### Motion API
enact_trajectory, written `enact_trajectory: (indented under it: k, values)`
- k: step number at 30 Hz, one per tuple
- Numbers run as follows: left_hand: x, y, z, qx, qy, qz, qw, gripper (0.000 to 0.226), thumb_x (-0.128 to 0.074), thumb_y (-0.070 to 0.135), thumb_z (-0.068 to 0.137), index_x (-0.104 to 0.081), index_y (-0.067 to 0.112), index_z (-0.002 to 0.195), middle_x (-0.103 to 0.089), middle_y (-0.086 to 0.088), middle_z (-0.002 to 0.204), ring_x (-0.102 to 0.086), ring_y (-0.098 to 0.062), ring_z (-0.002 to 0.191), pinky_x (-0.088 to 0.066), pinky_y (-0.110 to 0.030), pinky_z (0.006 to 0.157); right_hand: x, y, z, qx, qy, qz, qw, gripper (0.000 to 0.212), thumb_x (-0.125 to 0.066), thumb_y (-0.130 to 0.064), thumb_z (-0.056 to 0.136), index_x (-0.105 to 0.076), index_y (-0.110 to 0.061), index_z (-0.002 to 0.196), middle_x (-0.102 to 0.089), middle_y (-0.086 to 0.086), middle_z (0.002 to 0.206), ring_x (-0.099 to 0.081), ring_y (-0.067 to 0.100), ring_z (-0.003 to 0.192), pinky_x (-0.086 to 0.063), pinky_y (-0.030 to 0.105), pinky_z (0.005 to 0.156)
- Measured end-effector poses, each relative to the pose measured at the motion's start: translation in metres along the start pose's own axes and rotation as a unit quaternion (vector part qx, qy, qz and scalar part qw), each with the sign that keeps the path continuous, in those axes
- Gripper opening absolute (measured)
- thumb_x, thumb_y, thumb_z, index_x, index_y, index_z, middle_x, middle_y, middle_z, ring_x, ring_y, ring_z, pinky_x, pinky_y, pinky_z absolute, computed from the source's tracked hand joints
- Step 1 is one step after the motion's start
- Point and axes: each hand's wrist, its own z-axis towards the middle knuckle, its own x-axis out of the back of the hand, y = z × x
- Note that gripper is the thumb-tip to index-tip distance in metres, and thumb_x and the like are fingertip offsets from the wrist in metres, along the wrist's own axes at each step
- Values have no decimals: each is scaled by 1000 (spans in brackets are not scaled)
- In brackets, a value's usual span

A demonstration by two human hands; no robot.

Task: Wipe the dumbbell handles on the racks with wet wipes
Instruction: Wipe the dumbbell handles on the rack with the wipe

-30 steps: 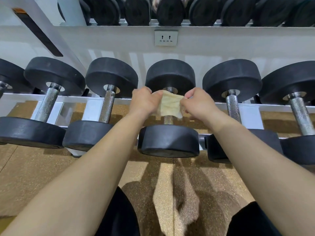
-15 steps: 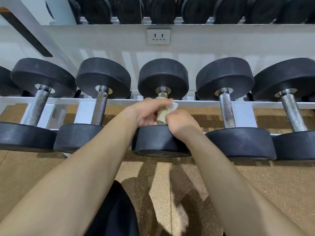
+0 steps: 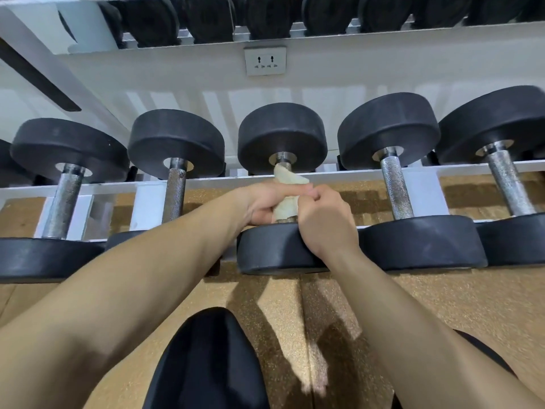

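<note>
A pale wet wipe is wrapped around the metal handle of the middle dumbbell on the white rack. My left hand curls around the wipe and handle from the left. My right hand grips the wipe from the right, just above the dumbbell's near black head. Most of the handle is hidden under the wipe and my fingers; a short chrome stub shows at the far end.
Two dumbbells stand to the left and two to the right, all with bare knurled handles. An upper shelf carries several more black dumbbells. A wall socket sits behind. Brown speckled floor lies below.
The wipe was held spread between both hands above the handle; now it is wrapped around the handle and both hands have dropped down to grip it.
</note>
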Motion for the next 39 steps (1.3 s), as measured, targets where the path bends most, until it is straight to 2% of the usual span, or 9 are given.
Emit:
enact_trajectory:
  k: [4,7,13,20,23,26,29,33,39]
  values:
    - [5,-9,-16,40,-42,64,996,6,-67,11,94,-66,9,100,-76,-9,87,-73,-18,78,-61,-30,70,0,-1,-2,-14,4,22,1000,18,-44,-34,96,-58,-25,99,-61,2,109,-54,28,103,-47,43,88]
    - [-1,-2,-11,67,11,97,993,7,-71,15,92,-65,12,89,-74,-4,75,-71,-14,66,-59,-27,62,1,0,-2,-14,11,25,1000,18,-43,-32,98,-58,-24,102,-60,2,110,-52,27,100,-45,42,87]
    - [-15,29,12,3,130,-56,990,32,-80,25,86,-67,9,110,-74,-9,82,-72,-21,60,-59,-35,50,-1,0,0,-14,27,28,999,22,-40,-28,100,-59,-19,108,-62,4,110,-54,29,104,-45,43,86]
    - [-3,-1,-8,54,-2,82,995,13,-70,17,94,-67,11,105,-72,-9,98,-71,-22,87,-59,-37,82,2,1,-1,-2,15,27,1000,20,-42,-29,100,-58,-20,107,-60,2,108,-51,28,109,-44,42,90]
    - [-3,-4,-23,58,8,173,983,51,-89,23,65,-67,10,109,-74,-12,108,-71,-28,103,-56,-41,94,2,-3,-3,-16,6,21,1000,19,-41,-28,98,-58,-22,104,-60,2,108,-53,28,106,-45,41,88]
    - [-10,2,-41,5,8,301,954,43,-86,28,73,-68,9,107,-72,-10,112,-69,-25,104,-56,-37,95,2,-8,-3,-34,10,1,999,21,-39,-30,97,-59,-26,105,-62,2,112,-56,29,103,-48,44,92]
    - [-15,7,-52,-20,88,468,879,35,-70,36,92,-66,9,114,-67,-9,122,-63,-28,109,-49,-39,102,2,-9,-3,-18,16,0,1000,26,-37,-30,100,-59,-24,113,-61,3,117,-56,28,105,-47,43,94]
    - [-13,8,-66,-11,171,519,838,12,-63,23,97,-59,12,94,-66,-11,108,-60,-25,88,-45,-35,81,4,-6,-4,6,8,2,1000,28,-37,-29,101,-60,-24,115,-61,4,118,-55,28,105,-46,41,92]
    - [-21,-4,-85,-78,235,551,797,25,-47,31,104,-61,10,103,-57,-11,99,-50,-27,88,-34,-30,74,1,-3,0,-1,7,14,1000,30,-36,-30,96,-63,-24,108,-65,4,112,-58,28,105,-49,46,95]
